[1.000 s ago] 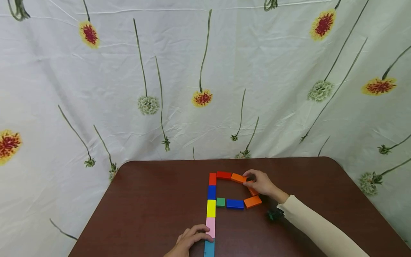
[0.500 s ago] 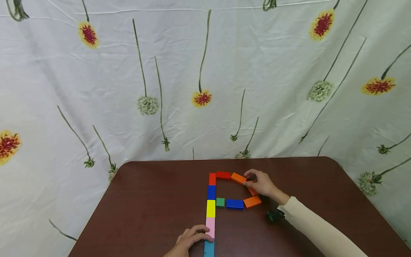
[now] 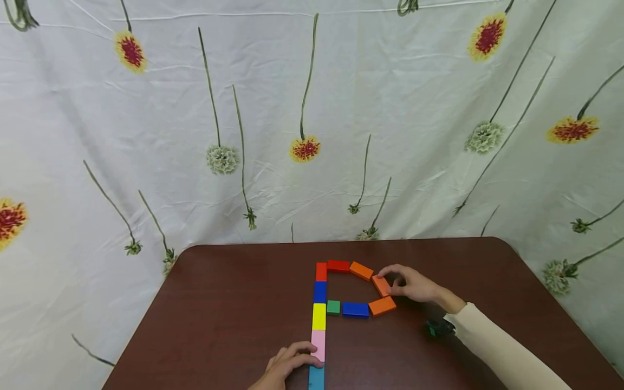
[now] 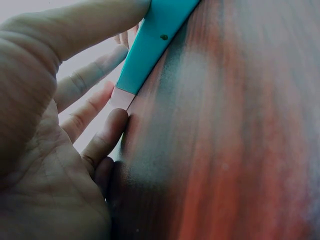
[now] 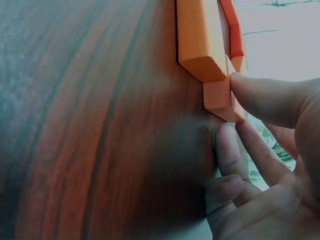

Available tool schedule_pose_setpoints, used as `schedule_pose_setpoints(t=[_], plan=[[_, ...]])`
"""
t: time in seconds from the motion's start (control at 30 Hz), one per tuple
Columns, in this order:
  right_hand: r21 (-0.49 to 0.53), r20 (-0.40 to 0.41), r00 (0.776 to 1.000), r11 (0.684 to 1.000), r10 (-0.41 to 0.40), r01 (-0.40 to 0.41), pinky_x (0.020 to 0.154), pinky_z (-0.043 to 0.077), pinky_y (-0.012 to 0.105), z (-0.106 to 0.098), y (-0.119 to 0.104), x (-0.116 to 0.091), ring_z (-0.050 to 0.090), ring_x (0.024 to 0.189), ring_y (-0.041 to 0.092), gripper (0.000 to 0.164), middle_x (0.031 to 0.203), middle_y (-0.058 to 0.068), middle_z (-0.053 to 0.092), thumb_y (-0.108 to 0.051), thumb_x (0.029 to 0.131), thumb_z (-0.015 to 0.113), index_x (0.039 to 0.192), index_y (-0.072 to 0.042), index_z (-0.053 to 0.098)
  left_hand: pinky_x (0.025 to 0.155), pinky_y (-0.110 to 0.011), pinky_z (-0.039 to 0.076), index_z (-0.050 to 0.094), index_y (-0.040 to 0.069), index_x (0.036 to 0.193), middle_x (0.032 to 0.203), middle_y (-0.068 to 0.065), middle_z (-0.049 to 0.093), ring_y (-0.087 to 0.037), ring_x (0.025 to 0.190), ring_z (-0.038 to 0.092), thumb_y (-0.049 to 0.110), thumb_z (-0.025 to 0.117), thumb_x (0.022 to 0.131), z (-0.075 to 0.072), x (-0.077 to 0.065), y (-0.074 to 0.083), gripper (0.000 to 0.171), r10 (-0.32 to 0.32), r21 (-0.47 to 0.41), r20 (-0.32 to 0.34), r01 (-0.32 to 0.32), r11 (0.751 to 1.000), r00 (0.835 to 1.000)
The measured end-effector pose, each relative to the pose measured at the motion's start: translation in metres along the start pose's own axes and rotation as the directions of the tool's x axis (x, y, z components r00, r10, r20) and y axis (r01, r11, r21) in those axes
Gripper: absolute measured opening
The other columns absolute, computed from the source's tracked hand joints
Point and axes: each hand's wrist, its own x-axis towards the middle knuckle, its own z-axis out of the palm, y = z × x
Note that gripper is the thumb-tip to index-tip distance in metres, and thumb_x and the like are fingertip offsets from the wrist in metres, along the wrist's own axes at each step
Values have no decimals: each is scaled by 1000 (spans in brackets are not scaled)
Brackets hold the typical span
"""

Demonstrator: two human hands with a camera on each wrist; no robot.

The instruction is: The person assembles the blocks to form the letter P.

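Note:
On the brown table, wooden blocks lie in the outline of a letter P. My right hand (image 3: 414,284) is at the right side of the loop, where thumb and index finger pinch the slanted orange block (image 3: 381,286). In the right wrist view the thumb (image 5: 265,97) lies against that block's upper edge, and another orange block (image 5: 200,40) stands in front. My left hand (image 3: 287,364) rests at the stem with fairly straight fingers. Its fingertips touch the pink block (image 3: 318,342), and its thumb is at the light blue block (image 3: 316,377), also seen in the left wrist view.
Above the pink block, the stem has yellow (image 3: 319,317), blue (image 3: 319,292) and red (image 3: 321,272) blocks. A second red block (image 3: 338,266), a green block (image 3: 333,307) and another blue block (image 3: 355,310) belong to the loop. Behind the table (image 3: 234,303) hangs a flowered cloth (image 3: 273,108).
My right hand has shifted right and slightly down, from the joint of two orange blocks to the outer side of the slanted one, which now shows more. The left hand stays put.

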Motion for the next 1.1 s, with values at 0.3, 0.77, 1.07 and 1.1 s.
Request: schedule_pose_setpoints(t=[0.3, 0.77, 1.07, 1.1], plan=[[9, -1, 1000, 1000, -13, 13, 68, 48, 24, 3, -2, -2, 54, 77, 15, 36, 141, 27, 47, -8, 96, 66, 129, -2, 58, 82, -45, 30, 64, 35, 125, 139, 6, 49, -3, 113, 37, 29, 81, 80, 2, 0, -1, 47, 51, 20, -22, -50, 999, 998], [-22, -22, 999, 999, -26, 26, 69, 49, 25, 7, 0, -3, 56, 78, 14, 36, 140, 26, 47, -13, 96, 68, 130, -5, 59, 82, -45, 31, 64, 33, 125, 138, 5, 50, -4, 114, 38, 29, 80, 81, 3, 0, 0, 47, 90, 40, -47, -88, 995, 995], [-127, -307, 952, 991, -2, -39, 67, 44, 25, 27, -27, -26, 53, 81, 14, 30, 113, 12, 64, -24, 90, 76, 114, -8, 68, 82, -45, 31, 65, 34, 124, 138, 5, 50, -4, 114, 38, 29, 79, 82, 2, 0, 2, 45, 62, 27, -36, -61, 998, 997], [-144, -333, 943, 988, -3, -48, 69, 44, 26, 32, -30, -28, 53, 83, 14, 29, 110, 9, 65, -25, 88, 77, 111, -10, 69, 82, -45, 30, 65, 34, 124, 138, 6, 50, -4, 113, 37, 29, 79, 81, 2, 0, 1, 45, 63, 28, -36, -62, 998, 997]])
